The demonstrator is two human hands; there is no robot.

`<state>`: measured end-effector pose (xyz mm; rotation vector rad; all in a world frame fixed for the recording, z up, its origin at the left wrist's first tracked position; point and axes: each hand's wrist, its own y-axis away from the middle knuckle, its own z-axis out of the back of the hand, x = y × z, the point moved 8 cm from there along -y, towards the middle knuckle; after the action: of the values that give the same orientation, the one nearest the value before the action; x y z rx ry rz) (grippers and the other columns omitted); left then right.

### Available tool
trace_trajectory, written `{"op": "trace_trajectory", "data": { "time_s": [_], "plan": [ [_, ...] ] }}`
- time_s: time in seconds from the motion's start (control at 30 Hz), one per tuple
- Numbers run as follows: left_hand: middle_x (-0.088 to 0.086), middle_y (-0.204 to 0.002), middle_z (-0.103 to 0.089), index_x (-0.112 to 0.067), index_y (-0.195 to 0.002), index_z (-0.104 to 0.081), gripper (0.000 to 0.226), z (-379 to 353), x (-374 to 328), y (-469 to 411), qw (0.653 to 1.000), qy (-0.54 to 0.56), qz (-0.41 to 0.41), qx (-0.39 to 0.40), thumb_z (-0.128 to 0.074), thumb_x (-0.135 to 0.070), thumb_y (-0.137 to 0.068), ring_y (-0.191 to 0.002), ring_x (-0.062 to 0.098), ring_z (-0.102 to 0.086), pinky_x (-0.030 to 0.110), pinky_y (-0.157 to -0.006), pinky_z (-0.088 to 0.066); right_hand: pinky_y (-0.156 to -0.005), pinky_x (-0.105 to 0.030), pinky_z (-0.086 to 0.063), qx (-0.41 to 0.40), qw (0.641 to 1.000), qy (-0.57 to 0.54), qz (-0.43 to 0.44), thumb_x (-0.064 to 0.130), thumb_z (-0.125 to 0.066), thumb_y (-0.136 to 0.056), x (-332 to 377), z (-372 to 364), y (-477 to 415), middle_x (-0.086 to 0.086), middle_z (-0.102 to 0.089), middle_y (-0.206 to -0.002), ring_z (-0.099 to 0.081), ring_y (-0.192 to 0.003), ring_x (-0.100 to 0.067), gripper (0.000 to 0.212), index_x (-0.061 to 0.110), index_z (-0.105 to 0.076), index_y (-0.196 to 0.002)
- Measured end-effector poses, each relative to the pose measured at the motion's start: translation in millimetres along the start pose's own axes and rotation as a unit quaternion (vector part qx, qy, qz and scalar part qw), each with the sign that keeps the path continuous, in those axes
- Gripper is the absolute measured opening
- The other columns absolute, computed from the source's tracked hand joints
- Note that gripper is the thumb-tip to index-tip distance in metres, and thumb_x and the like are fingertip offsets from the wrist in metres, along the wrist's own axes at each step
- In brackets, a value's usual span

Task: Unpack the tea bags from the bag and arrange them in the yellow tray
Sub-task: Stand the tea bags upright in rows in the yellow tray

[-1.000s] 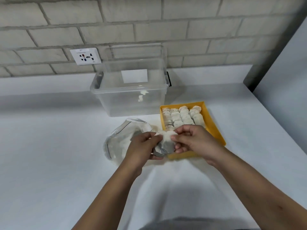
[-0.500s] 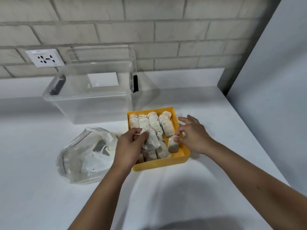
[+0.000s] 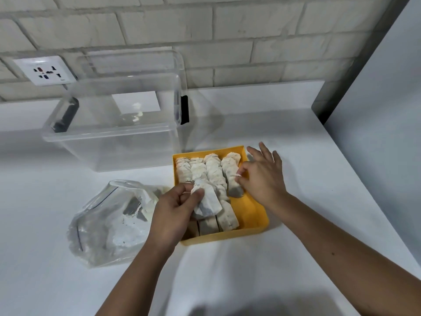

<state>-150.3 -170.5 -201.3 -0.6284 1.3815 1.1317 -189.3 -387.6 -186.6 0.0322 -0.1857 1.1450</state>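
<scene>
A yellow tray (image 3: 255, 215) sits on the white counter and holds several rows of tea bags (image 3: 211, 172). My left hand (image 3: 170, 213) pinches one tea bag (image 3: 208, 201) over the tray's left side. My right hand (image 3: 262, 176) is over the tray's right column, with thumb and forefinger pinching the top of a standing tea bag (image 3: 234, 185) while the other fingers spread out. A clear plastic bag (image 3: 111, 222) lies left of the tray with a few tea bags still inside.
A clear plastic storage box (image 3: 109, 142) stands behind the bag and tray, its lid leaning on the brick wall. A wall socket (image 3: 45, 70) is at the upper left. A grey panel (image 3: 382, 133) borders the counter on the right.
Both hands moved from in front of the tray to over it. My right hand set its tea bag into the right column and shifted farther back; the camera turned right.
</scene>
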Motion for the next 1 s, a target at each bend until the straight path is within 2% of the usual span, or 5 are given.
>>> {"op": "trace_trajectory", "data": {
  "time_s": [0.1,0.2,0.33,0.53,1.0],
  "plan": [
    [0.006,-0.088,-0.078,-0.020,-0.108,-0.072,0.024,-3,0,2,0.999,0.029,0.016,-0.001,-0.072,-0.034,-0.089,-0.094,0.023,-0.073,0.048,-0.093,-0.056,-0.115,-0.050,-0.012,-0.045,0.998,-0.037,0.003,0.048,-0.067,-0.083,1,14,7,-0.001,-0.043,-0.148,-0.021,-0.145,-0.026,0.027,0.030,-0.068,-0.103],
    [0.013,-0.093,-0.077,-0.012,-0.110,-0.070,0.023,-11,-4,7,0.995,0.089,0.035,0.009,-0.069,-0.025,-0.091,-0.095,0.026,-0.074,0.033,-0.074,-0.061,-0.093,-0.038,-0.040,-0.156,0.961,-0.223,0.036,0.048,-0.070,-0.080,12,52,29,0.010,-0.063,-0.105,-0.054,-0.107,-0.014,0.022,0.030,-0.071,-0.092],
    [0.015,-0.083,-0.072,-0.014,-0.101,-0.069,0.009,-24,-12,17,0.989,0.139,0.044,0.034,-0.066,-0.020,-0.094,-0.076,0.017,-0.072,0.027,-0.059,-0.060,-0.060,-0.024,-0.046,-0.067,0.903,-0.415,0.088,0.036,-0.079,-0.076,39,61,51,0.012,-0.059,-0.071,-0.051,-0.059,-0.008,0.018,0.026,-0.071,-0.090],
    [0.006,-0.111,-0.075,-0.014,-0.108,-0.074,0.022,-35,-8,22,0.983,0.158,0.069,0.066,-0.064,-0.027,-0.094,-0.092,0.021,-0.075,0.027,-0.066,-0.061,-0.057,-0.011,-0.038,-0.079,0.920,-0.376,0.079,0.031,-0.080,-0.075,32,52,57,0.013,-0.058,-0.080,-0.053,-0.059,-0.008,0.019,0.028,-0.070,-0.092],
    [0.010,-0.104,-0.077,-0.008,-0.112,-0.070,0.021,-37,-5,19,0.974,0.195,0.095,0.063,-0.062,-0.019,-0.096,-0.086,0.022,-0.076,0.026,-0.062,-0.061,-0.070,-0.017,-0.053,-0.033,0.876,-0.481,-0.006,0.025,-0.073,-0.084,2,49,52,0.013,-0.069,-0.081,-0.063,-0.076,-0.004,0.008,0.019,-0.067,-0.087]
  ]
}}
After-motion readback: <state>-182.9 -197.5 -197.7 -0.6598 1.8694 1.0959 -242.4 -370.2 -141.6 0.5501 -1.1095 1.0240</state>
